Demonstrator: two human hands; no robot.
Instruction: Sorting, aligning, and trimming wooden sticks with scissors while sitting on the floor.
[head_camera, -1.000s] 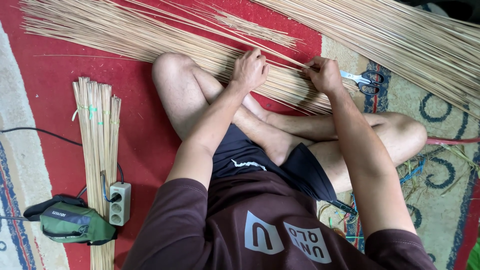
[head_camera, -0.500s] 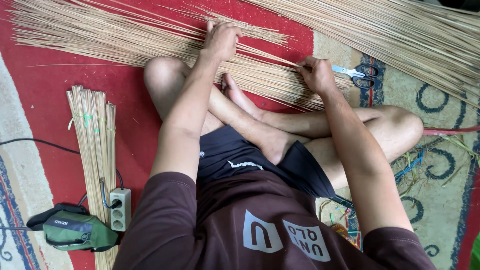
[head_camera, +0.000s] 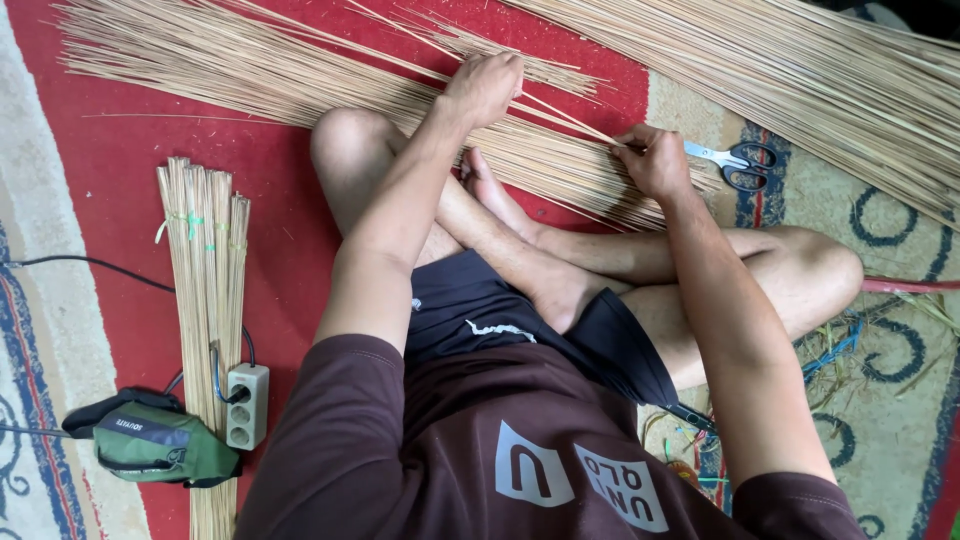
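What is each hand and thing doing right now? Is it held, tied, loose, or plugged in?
left hand: closed on thin sticks.
right hand: pinching the same sticks' other end.
thin sticks: held, lifted above the pile.
loose stick pile: spread flat on the red rug.
tied stick bundle: bound with green ties, lying untouched.
scissors: lying on the rug, blades shut.
power strip: a plug in it.

Loose sticks ahead, tied bundle left, scissors right

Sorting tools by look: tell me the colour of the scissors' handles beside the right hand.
Black handles on the scissors, with silvery blades, seen in the head view.
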